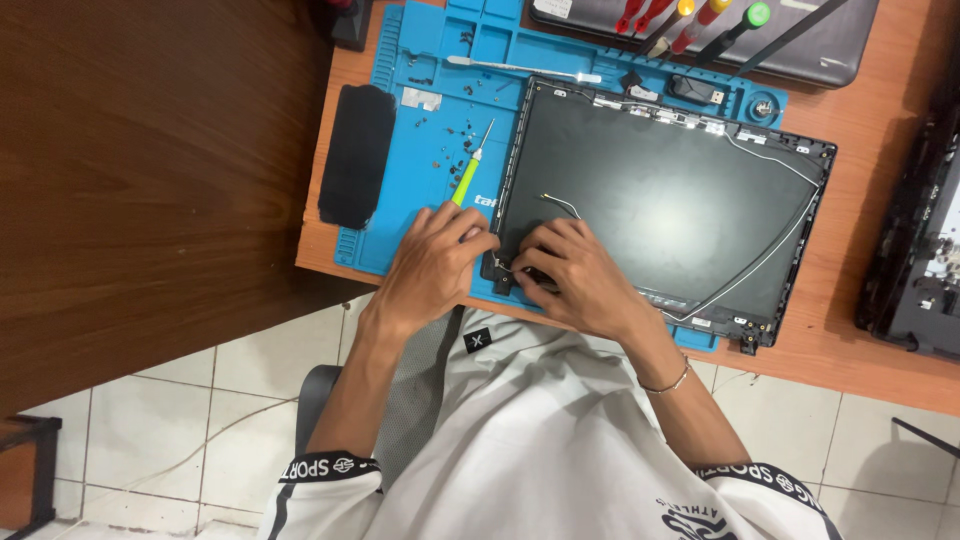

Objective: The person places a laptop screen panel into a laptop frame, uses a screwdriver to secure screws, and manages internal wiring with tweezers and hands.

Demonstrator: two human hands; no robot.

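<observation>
A black laptop lid shell (680, 190) lies open side up on a blue repair mat (420, 150), with thin grey antenna cables running along its inside. My left hand (435, 265) rests at the lid's near left corner, fingers curled over the mat's edge. My right hand (575, 275) presses on the same corner, fingertips on the hinge area and a loose cable end. A green-handled screwdriver (468, 170) lies on the mat just beyond my left hand, untouched.
A black flat cover piece (357, 155) lies at the mat's left edge. Several small screws, a metal spudger (520, 68) and small parts sit on the mat. Screwdrivers rest on another laptop (800, 45) at the back. A black chassis (915, 250) stands at right.
</observation>
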